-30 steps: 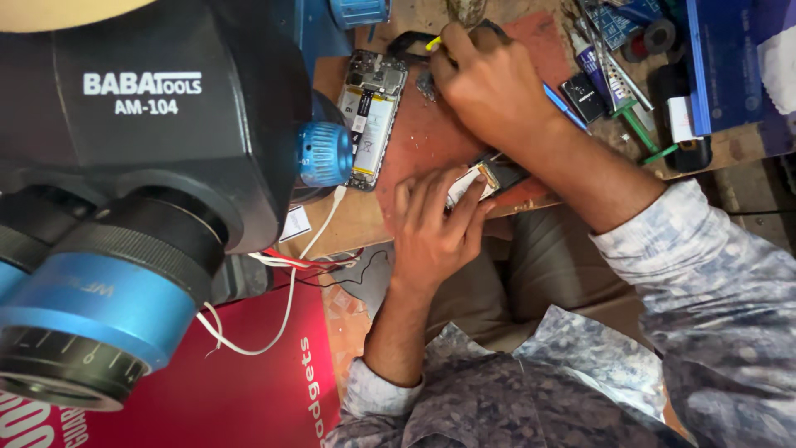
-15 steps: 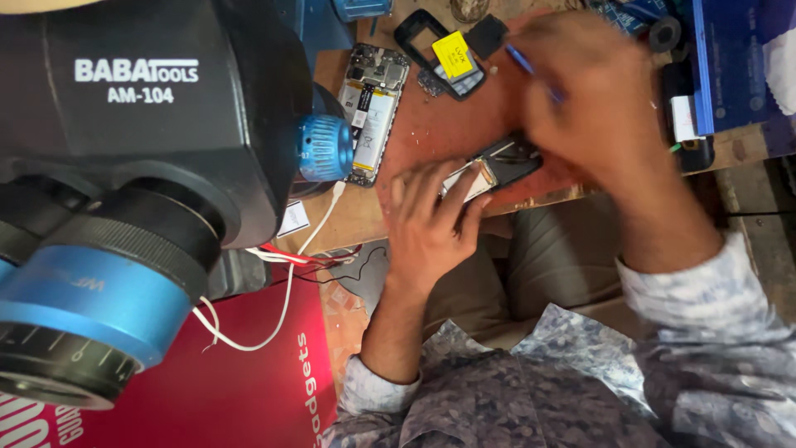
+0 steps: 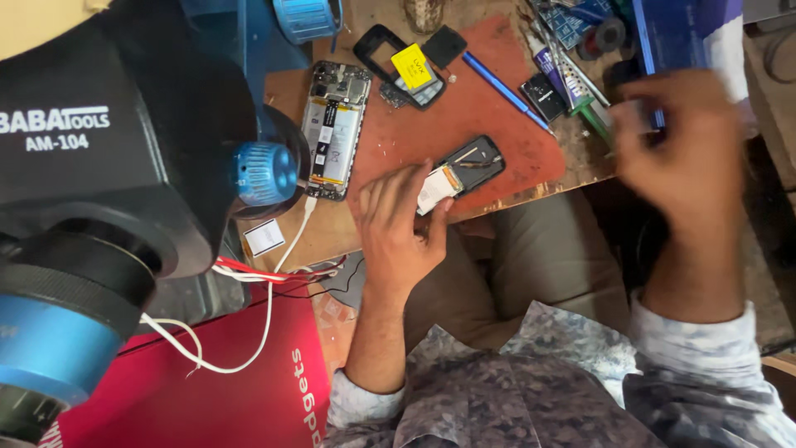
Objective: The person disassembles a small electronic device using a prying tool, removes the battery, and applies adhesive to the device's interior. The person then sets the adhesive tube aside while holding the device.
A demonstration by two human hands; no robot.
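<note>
The small dark phone [image 3: 466, 164] is lying on the red mat [image 3: 497, 75] near the front edge of the bench [image 3: 572, 170], its pale inner piece turned toward the person. The left hand [image 3: 396, 228] is pressing on it, fingers [image 3: 390, 191] spread apart and flat rather than clamped, with the thumb resting against the pale end. Because the phone is only being pinned and sits so close to the edge, a slip of the palm could push it off toward the lap.

The right hand [image 3: 692, 158] is hovering, blurred, over the tool clutter at the far right; I cannot tell whether its fingers are closed on anything. A quick sweep there could knock the blue pen-like tool [image 3: 506, 90] or the loose parts beside it.

Farther left, the opened phone body [image 3: 333, 129] is lying exposed under the microscope [image 3: 108, 166], and the white cable [image 3: 274, 307] is trailing where a sleeve could snag it.
</note>
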